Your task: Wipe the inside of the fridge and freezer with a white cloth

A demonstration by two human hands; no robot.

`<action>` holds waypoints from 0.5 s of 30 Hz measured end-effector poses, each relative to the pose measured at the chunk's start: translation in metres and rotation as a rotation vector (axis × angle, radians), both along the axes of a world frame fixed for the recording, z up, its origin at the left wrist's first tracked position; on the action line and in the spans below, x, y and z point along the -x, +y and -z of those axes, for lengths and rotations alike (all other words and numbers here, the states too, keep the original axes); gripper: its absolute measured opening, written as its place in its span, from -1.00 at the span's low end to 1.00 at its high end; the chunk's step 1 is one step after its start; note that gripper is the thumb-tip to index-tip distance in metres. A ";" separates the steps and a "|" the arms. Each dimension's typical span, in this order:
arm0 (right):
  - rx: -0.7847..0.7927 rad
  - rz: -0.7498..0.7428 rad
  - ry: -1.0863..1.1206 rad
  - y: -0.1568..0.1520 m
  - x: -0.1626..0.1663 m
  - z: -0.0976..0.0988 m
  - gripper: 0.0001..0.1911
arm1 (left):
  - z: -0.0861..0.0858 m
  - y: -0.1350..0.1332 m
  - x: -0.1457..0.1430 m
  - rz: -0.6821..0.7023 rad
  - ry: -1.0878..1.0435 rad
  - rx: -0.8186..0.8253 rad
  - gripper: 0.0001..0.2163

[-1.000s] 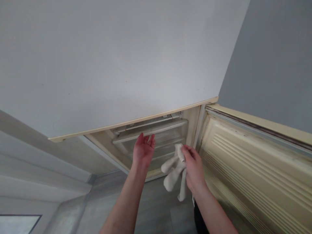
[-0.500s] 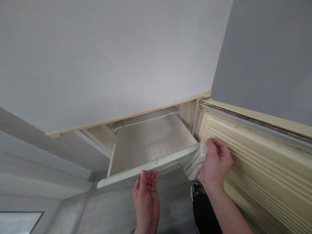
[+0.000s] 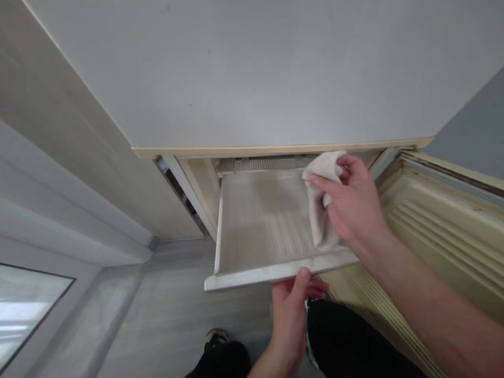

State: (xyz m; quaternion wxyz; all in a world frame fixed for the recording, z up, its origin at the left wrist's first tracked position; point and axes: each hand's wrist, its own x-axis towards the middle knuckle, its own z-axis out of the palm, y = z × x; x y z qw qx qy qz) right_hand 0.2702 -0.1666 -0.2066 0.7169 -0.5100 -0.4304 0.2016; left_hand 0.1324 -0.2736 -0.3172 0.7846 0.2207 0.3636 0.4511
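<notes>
A shallow white tray juts out of the lower compartment of a fridge. My left hand grips its front lip from below, thumb on the rim and fingers underneath. In my right hand is a pale cloth, pinched between thumb and fingers. The cloth hangs over the right side of the tray; whether its lower end touches the tray I cannot tell.
The cream ribbed fridge door stands open on the right. A white upper door rises above the compartment. My legs and shoes are on the grey floor, with a white wall ledge at left.
My right hand has lifted the cloth from the tray's front right corner to above its right side. My left hand now holds the front lip further to the right. The view has shifted.
</notes>
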 end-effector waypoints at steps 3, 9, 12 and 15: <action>0.180 -0.112 -0.369 0.060 -0.005 0.033 -0.66 | -0.001 0.000 0.001 -0.061 0.090 0.013 -0.51; 0.906 -0.323 -0.713 0.103 0.012 0.100 -0.63 | -0.001 -0.007 -0.006 -0.121 0.147 0.073 -0.47; 1.043 -0.378 -0.415 0.111 0.023 0.113 -0.85 | -0.002 -0.007 -0.009 -0.145 0.097 0.103 -0.47; 1.025 -0.245 -0.238 0.125 0.011 0.109 -0.86 | 0.000 -0.007 -0.010 -0.119 0.069 0.116 -0.50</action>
